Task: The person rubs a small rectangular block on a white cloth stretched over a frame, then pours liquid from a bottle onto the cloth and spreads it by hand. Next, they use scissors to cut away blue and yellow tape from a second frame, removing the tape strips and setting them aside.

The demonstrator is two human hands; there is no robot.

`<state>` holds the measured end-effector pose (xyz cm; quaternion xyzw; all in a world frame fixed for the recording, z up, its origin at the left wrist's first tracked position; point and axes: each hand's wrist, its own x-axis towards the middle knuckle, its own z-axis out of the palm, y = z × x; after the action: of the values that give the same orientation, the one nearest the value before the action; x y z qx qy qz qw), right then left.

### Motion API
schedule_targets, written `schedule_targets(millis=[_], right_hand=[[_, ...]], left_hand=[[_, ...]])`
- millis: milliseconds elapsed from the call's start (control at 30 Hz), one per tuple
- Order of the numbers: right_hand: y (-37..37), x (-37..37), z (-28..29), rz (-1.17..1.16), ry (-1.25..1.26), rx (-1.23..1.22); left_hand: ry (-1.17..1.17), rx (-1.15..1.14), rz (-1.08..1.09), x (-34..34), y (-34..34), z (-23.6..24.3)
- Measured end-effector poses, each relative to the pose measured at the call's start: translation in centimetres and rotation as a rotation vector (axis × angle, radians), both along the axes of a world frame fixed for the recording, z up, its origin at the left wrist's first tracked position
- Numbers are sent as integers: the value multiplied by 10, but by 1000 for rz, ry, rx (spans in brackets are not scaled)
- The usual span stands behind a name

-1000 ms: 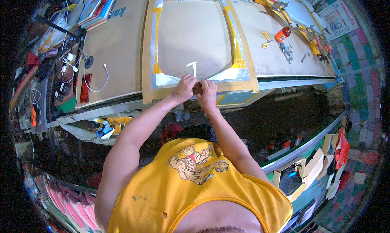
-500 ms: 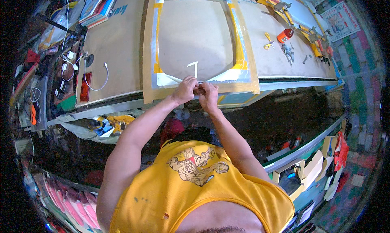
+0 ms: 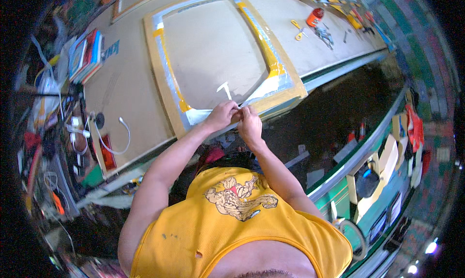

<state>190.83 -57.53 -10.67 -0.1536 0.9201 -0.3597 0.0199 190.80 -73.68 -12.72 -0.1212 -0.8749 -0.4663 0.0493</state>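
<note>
A wooden screen frame [image 3: 281, 97] lies on the worktable, its inner border covered with yellow, clear and white tape. At its near edge my left hand [image 3: 224, 115] and my right hand [image 3: 249, 127] meet, fingertips pinched close together. A thin white strip [image 3: 227, 91] with a bent top rises from between them over the screen. Both hands seem closed on its lower end, though the fingers hide the exact grip. White tape or paper [image 3: 197, 115] covers the near left inside corner, beside my left hand.
Yellow-handled scissors [image 3: 298, 31], an orange-red bottle [image 3: 315, 17] and grey crumpled material [image 3: 324, 35] lie right of the frame. Stacked books [image 3: 85, 55] and a white cable [image 3: 127, 137] are at left. Behind my right arm stands a shelf [image 3: 341, 203] with boxes.
My view has turned, so table and frame now appear tilted. Both hands remain together at the frame's near edge, and the white strip still stands above them.
</note>
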Motion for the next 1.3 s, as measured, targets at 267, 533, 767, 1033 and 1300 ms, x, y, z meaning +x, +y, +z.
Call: schedule_targets(millis=[267,533,767,1033,1300], right_hand=[[-10,6,-21,-151,136,-167],[33,-39,-14,-42,205,-227],[63,-70,-12,-50,261,-178],[80,-78,-6,92,201,-238],[72,-71,3,89,251,-71]], left_hand=[[-35,10,-177,0,-19,7],[-22,135,58,-20,40,-8],[28,153,188,-44,88,-11],[158,-43,166,-47,90,-3],[229,-11,135,-43,85,-14]])
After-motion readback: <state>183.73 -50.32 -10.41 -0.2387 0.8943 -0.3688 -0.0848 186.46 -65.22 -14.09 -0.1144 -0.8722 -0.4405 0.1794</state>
